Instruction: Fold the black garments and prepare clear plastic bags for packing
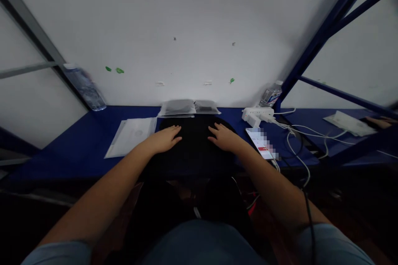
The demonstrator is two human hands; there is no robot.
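Observation:
My left hand point(164, 138) lies flat, palm down, on the left part of a black mat-like piece point(194, 145) with rounded corners. On its right part rests my right hand point(224, 136), fingers stretched out and a little apart. Neither hand holds anything. Just behind the black piece, against the wall, lie two translucent plastic bags point(178, 107) with dark contents that I cannot make out. A flat frosted bag point(132, 134) with something white in it lies left of my left hand. A phone point(261, 143) with a lit screen is right of my right hand.
The blue tabletop point(74, 140) runs along a white wall. A white power strip point(258, 112) with plugs and cables point(295, 132) stands at the right. One water bottle point(85, 87) is at the left, another bottle point(271, 94) at the right. Beyond the blue frame point(323, 41), another person's hand point(379, 122) shows.

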